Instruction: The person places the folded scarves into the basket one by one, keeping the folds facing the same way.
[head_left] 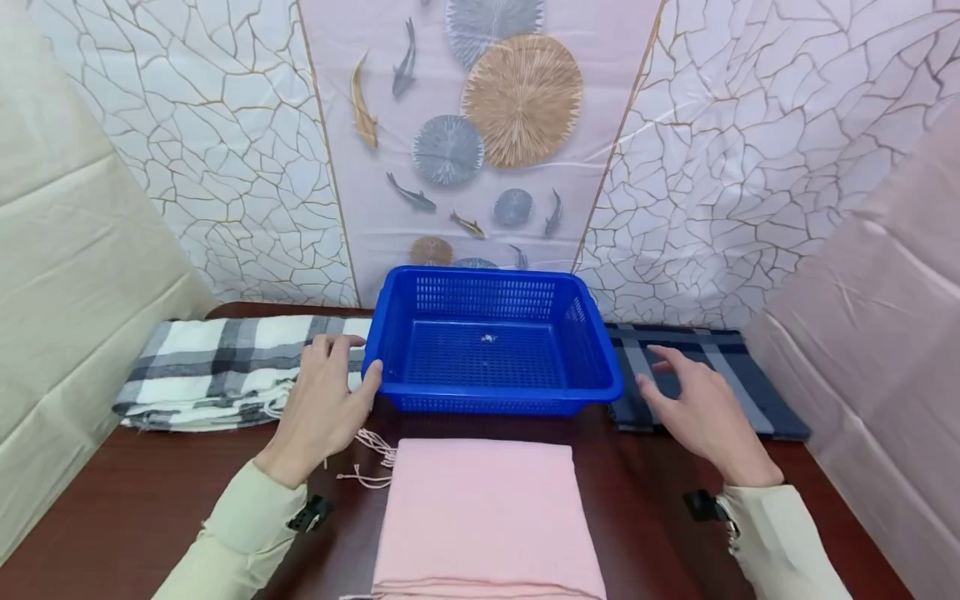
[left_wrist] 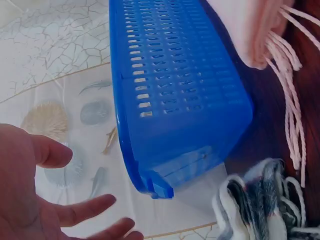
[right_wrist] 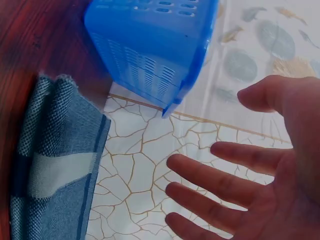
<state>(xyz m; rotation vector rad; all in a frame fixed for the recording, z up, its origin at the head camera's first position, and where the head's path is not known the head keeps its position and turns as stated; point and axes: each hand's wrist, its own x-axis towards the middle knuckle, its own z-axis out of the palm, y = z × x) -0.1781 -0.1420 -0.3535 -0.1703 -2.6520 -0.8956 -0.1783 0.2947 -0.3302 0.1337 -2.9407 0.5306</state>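
Basket of perforated blue plastic (head_left: pixel 491 395), rectangular, stands between a loosely spread left hand (head_left: pixel 322 412) near its left end and a loosely spread right hand (head_left: pixel 701 408) beyond its right end, with folded pink fringed cloth (head_left: pixel 487 517) in front, folded black-and-white checked cloth (head_left: pixel 217 367) leftward, folded navy-and-grey striped cloth (head_left: pixel 757 375) rightward.

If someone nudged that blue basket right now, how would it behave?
The blue basket would probably slide rather than tip, being low with a broad base. Its perforated, plastic-looking walls suggest it is light for its size and may flex if squeezed.
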